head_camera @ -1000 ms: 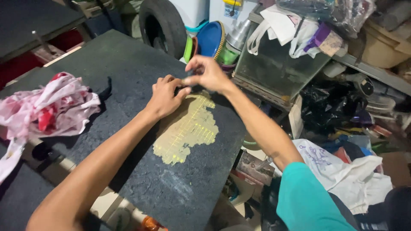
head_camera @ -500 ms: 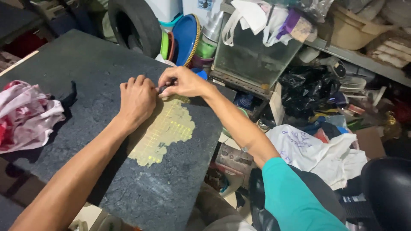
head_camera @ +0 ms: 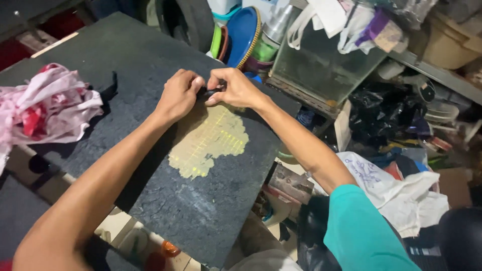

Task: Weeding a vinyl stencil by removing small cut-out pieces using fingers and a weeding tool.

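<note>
My left hand [head_camera: 179,94] and my right hand [head_camera: 233,88] meet over the far part of a dark slab [head_camera: 100,60] that lies like a tabletop. Both pinch a small black object [head_camera: 210,92] between thumbs and fingers; its shape is mostly hidden. Just below the hands lies a yellowish patch with a grid pattern [head_camera: 210,143] on the slab's surface. My right sleeve [head_camera: 366,231] is teal.
A crumpled pink and white cloth [head_camera: 45,105] lies on the slab's left side. Behind the slab stand a tyre [head_camera: 193,20], a blue lid [head_camera: 243,32] and a glass tank [head_camera: 326,60]. Bags and clutter [head_camera: 396,185] fill the floor at right.
My left hand has closed from lying flat on the slab into a pinch meeting the right hand. The view has shifted, so the slab and cloth sit differently in frame.
</note>
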